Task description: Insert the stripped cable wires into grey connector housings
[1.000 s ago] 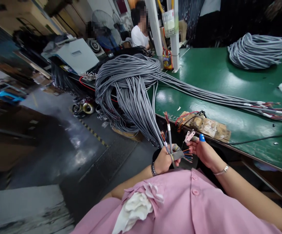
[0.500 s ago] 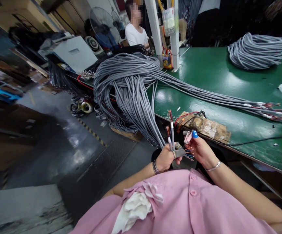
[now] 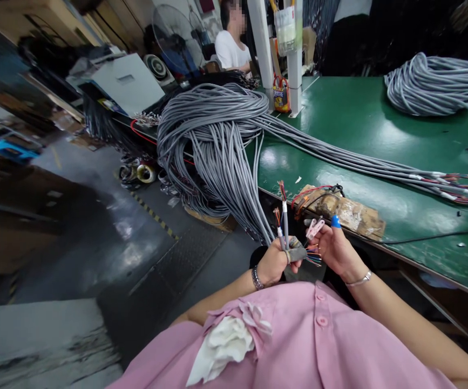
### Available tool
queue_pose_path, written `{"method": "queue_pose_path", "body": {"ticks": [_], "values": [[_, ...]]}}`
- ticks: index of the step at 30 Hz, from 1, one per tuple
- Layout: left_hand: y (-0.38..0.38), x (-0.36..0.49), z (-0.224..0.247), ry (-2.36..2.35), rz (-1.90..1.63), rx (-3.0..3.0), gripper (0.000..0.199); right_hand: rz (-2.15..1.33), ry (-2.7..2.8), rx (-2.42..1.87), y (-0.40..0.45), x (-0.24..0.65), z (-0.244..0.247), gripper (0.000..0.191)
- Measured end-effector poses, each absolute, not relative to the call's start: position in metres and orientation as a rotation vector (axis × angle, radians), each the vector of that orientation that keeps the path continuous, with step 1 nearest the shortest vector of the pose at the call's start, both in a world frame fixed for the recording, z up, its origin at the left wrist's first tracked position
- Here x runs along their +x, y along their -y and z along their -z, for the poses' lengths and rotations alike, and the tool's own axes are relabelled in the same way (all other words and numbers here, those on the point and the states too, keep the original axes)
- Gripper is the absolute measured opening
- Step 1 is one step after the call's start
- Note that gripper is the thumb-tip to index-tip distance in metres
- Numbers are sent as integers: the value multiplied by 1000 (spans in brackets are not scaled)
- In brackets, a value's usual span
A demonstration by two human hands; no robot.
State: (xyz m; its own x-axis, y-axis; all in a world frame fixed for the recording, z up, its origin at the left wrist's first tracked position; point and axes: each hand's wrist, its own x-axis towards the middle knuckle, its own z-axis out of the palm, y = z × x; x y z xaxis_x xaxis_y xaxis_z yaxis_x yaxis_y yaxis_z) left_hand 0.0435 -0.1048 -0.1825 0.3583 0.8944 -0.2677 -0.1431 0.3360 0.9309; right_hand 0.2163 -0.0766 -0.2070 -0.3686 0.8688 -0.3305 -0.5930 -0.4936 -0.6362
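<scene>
My left hand (image 3: pixel 272 263) is closed around grey cables (image 3: pixel 285 224), whose stripped ends show thin coloured wires. Two of these ends stand upright above the fist. A thicker grey sheathed end (image 3: pixel 297 254) points right, with a fan of coloured wires (image 3: pixel 313 256) coming out of it. Just right of that fan is my right hand (image 3: pixel 334 251), its fingers curled and its thumb raised with a blue cover (image 3: pixel 335 221) on the tip. A small pink clip (image 3: pixel 316 229) sits at its fingers; how it is gripped is partly hidden.
A large heap of grey cables (image 3: pixel 217 124) hangs over the edge of the green table (image 3: pixel 351 119). Near the front edge lies a worn wooden block (image 3: pixel 351 213) with red and black leads. A cable coil (image 3: pixel 436 86) lies far right. A person in white (image 3: pixel 231 51) sits behind.
My right thumb has lifted away from the pink clip, and the hand has shifted slightly right and opened a little. My left hand keeps its grip. The view has shifted slightly.
</scene>
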Motion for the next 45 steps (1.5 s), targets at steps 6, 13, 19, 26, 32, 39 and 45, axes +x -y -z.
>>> {"method": "queue_pose_path", "body": {"ticks": [6,13,19,26,32,39,45], "values": [[106,44,180,-957,-824,1002,34,-2014,491,-752,77,221,209,55],[117,34,181,-931,-839,1031,31,-2030,461,-739,80,222,213,55],[126,37,184,-1000,-1119,975,28,-2027,522,-803,75,218,208,47],[123,54,179,-1071,-1162,1002,33,-1928,504,-823,73,212,206,32],[117,62,186,-1097,-1127,1022,31,-1529,663,-926,78,211,224,31],[114,68,192,-1120,-1139,1026,33,-1725,635,-828,71,210,230,44],[114,67,196,-1147,-1116,1041,34,-1833,423,-738,66,204,223,41]]}}
